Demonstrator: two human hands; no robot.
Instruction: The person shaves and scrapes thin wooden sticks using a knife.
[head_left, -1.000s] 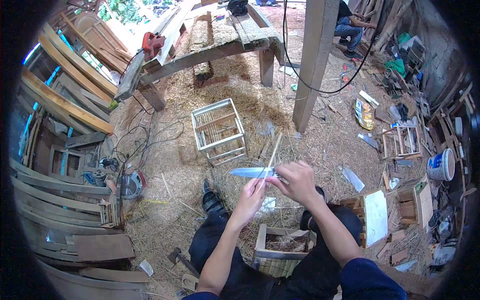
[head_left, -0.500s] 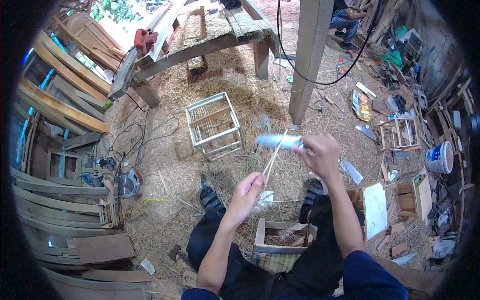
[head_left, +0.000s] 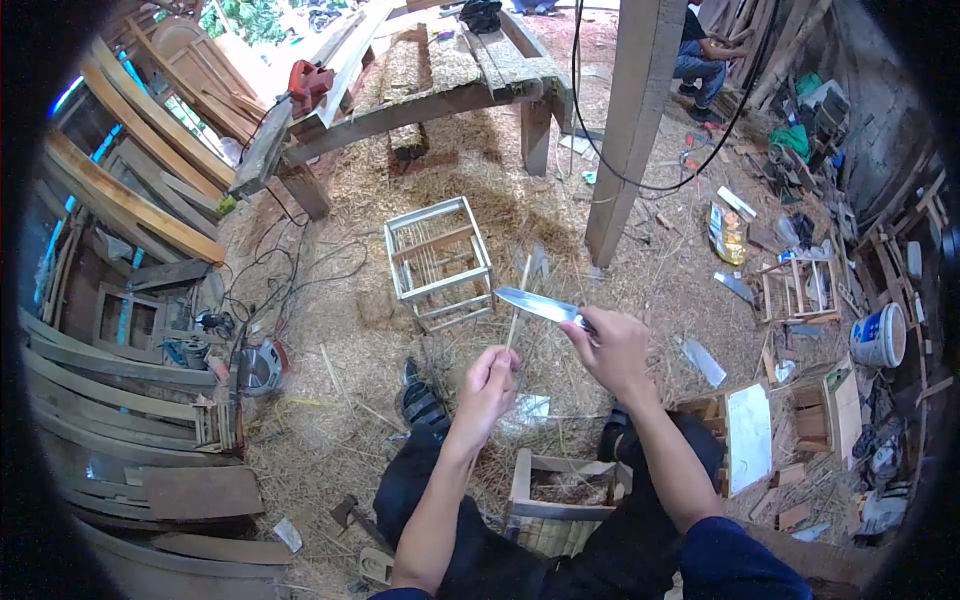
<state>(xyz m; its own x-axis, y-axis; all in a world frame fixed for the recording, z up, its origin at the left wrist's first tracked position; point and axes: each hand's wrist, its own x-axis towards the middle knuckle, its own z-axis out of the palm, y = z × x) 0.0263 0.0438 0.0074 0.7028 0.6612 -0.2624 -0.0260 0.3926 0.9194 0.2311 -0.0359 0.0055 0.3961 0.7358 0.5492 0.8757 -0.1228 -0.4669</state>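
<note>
My left hand is closed around a thin, pale strip of wood or bamboo, which points up and away from me. A knife is gripped by its handle in my right hand. Its shiny blade points left and lies across the strip, just above my left fingers; whether it touches the strip I cannot tell. Beyond my hands, a small wooden cage-like frame with thin bars rests on the floor. Another wooden frame with slats stands between my legs.
Shavings and straw-like strips cover the floor. A rough workbench with a red power tool is ahead, beside a wooden post. A white bucket stands right. A hammer lies left. A seated person is at the back right.
The knife has moved slightly left and down, and its blade is no longer blurred. The strip, which showed a split, slanting shape, now stands more upright. My left hand has shifted slightly left.
</note>
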